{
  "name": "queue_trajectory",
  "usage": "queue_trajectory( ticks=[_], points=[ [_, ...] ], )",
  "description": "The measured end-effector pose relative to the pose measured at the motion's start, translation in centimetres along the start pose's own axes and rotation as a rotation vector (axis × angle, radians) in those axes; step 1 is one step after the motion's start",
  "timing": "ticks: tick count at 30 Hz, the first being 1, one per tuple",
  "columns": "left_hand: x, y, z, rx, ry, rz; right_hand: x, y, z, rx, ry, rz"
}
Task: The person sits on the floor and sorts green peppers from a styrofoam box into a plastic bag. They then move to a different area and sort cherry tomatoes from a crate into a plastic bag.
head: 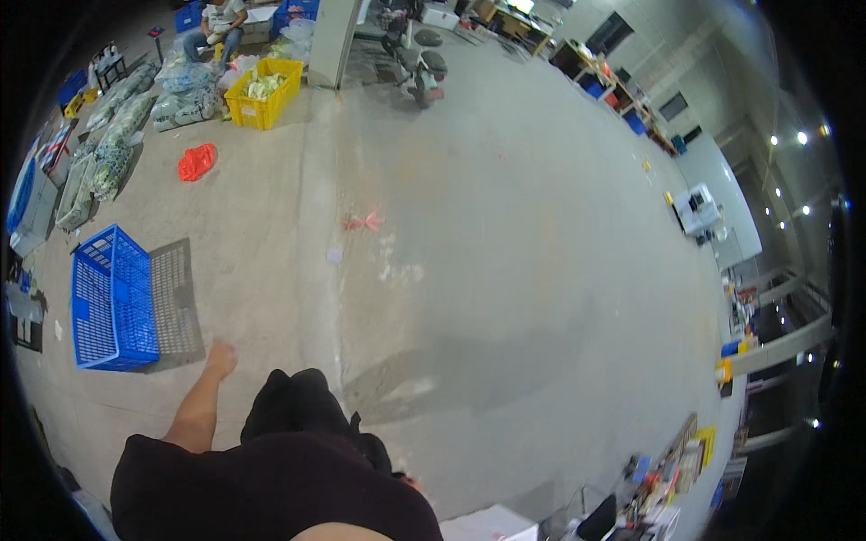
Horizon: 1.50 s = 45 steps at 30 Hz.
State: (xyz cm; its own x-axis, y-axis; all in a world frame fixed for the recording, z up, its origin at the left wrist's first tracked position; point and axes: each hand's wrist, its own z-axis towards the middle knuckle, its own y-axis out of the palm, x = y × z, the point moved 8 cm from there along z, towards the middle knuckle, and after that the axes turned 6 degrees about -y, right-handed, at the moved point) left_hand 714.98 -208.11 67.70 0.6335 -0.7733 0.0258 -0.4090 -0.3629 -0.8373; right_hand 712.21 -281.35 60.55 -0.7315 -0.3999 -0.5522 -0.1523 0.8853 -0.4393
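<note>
My left hand (222, 358) hangs beside my body over the concrete floor, blurred, with the fingers curled in and nothing visible in them. Nearest to it is a blue plastic crate (115, 304) with slatted walls, which rests on the floor to the left and casts a shadow; hand and crate look apart. Of my right hand (410, 481) only a small piece shows past my dark shirt, so its fingers and anything in them are hidden.
A yellow crate (264, 101) holding leafy vegetables stands ahead, near a pillar (331, 40) and a parked scooter (421, 67). Stuffed plastic sacks (118, 149) lie at left. A red plastic bag (197, 162) is on the floor. A seated person (223, 30) is at the back.
</note>
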Motion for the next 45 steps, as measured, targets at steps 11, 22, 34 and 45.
queue_trajectory(
  ticks=[11,22,34,45],
  points=[
    [11.4,-0.8,17.6,-0.502,-0.672,-0.215,-58.2,-11.2,43.0,0.243,-0.465,0.353],
    [74.4,-61.8,77.7,0.389,0.310,-0.689,-76.7,0.7,64.9,-0.225,-0.051,-0.285],
    [72.6,-51.1,90.7,-0.148,-0.759,-0.738,-147.7,-17.8,112.7,0.047,-0.499,-0.096],
    [81.4,-69.4,122.1,-0.161,-1.285,-1.087,-167.3,2.1,131.1,-0.254,-0.081,-0.391]
  ],
)
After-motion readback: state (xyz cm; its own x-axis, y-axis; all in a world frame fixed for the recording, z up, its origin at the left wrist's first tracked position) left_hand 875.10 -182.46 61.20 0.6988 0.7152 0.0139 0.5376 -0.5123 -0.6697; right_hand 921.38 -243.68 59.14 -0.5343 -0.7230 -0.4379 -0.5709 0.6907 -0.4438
